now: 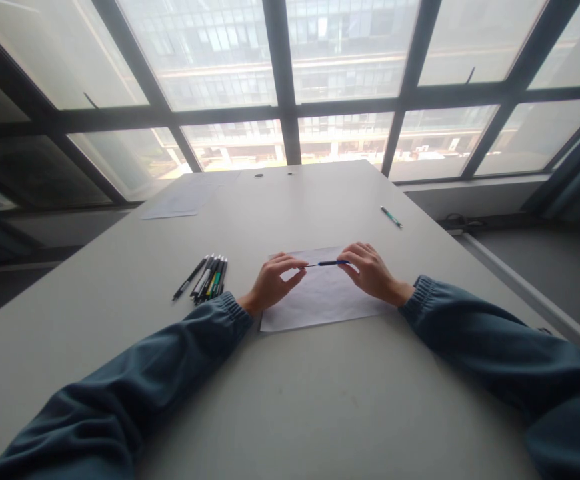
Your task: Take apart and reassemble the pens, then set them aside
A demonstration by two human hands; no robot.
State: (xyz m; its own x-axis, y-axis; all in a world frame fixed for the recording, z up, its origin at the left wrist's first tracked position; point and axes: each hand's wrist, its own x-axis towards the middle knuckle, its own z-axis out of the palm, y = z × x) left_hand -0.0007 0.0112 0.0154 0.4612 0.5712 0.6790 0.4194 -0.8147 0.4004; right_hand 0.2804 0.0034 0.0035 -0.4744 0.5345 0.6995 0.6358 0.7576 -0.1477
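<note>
Over a sheet of white paper (320,300), my two hands hold the parts of a pen in line with each other. My right hand (370,270) pinches the dark blue pen barrel (332,263) at its right end. From the barrel's left end a thin dark pen refill (312,265) reaches to my left hand (274,280), whose thumb and fingertips are closed on its tip. How far the refill sits inside the barrel cannot be seen. The fingers cover both outer ends.
Left of the paper lies a bunch of several pens (213,277), mostly black. A green and black pen (391,217) rests near the table's right edge. More paper sheets (180,199) lie at the far left of the white table (290,400), before large windows.
</note>
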